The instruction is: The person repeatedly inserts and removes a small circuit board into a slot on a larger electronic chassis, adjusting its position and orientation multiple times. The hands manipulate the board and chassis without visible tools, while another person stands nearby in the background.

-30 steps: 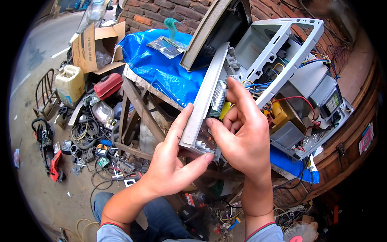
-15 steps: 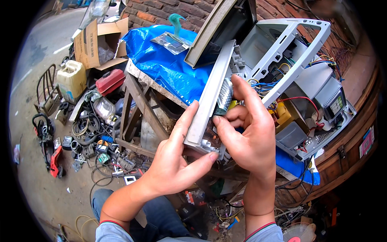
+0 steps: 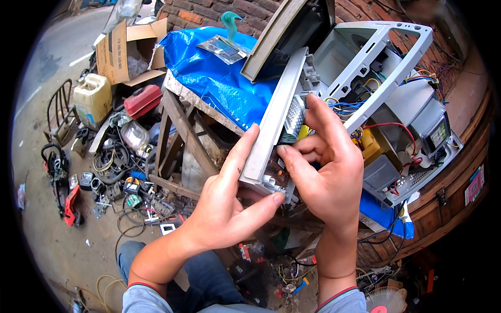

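A long off-white microwave oven control panel is tilted in front of me, its inner side turned to the right. My left hand is closed around its lower end, forefinger along the outer face and thumb at the bottom corner. A brown circuit board with small parts sits inside the panel. My right hand is bent in a pinch, its thumb tip on the board's edge just below a silver perforated strip. The curled fingers partly hide what they grip.
The opened microwave oven body with loose wires stands on the right, its door raised behind the panel. A blue tarp covers a wooden stand. On the floor at left lie a jerrycan, a red case, cables and scrap.
Both hands and the panel keep nearly the same pose. My right hand has shifted slightly to the right, with its wrist turned a little.
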The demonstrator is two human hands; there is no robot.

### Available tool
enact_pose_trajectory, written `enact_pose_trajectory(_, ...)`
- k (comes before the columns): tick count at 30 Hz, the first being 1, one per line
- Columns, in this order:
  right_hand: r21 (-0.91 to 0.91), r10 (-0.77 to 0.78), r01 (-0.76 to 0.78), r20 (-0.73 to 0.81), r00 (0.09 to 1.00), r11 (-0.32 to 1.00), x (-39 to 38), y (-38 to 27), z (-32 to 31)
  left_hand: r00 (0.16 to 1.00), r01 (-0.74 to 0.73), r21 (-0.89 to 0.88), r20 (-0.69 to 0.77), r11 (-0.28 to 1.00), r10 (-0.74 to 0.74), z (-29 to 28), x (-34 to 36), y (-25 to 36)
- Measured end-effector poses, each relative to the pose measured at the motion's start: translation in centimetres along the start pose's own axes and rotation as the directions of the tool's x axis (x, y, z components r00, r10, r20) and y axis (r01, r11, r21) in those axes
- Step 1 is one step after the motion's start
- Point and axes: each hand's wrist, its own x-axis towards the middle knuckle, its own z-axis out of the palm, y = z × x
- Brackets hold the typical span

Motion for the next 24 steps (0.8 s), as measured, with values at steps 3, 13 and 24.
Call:
enact_pose_trajectory(3, 0.019, 0.017, -0.017, 0.012, 1.0, 1.0, 0.0, 0.1, -0.5, 0.999, -0.031, 0.023, 0.011, 0.999, 0.031, 0.2, 0.1, -0.2)
enact_pose_trajectory(13, 0.012, 0.0, -0.001, 0.045, 0.999, 1.0, 0.7, 0.1, -0.6, 0.999, -0.042, 0.053, 0.007, 0.998, 0.041, 0.1, 0.1, -0.3)
enact_pose_trajectory(24, -0.018, -0.077, 0.077, 0.039, 0.996, 0.997, 1.0, 0.9, -1.1, 0.997, 0.015, -0.033, -0.082, 0.999, -0.018, 1.1, 0.1, 1.2)
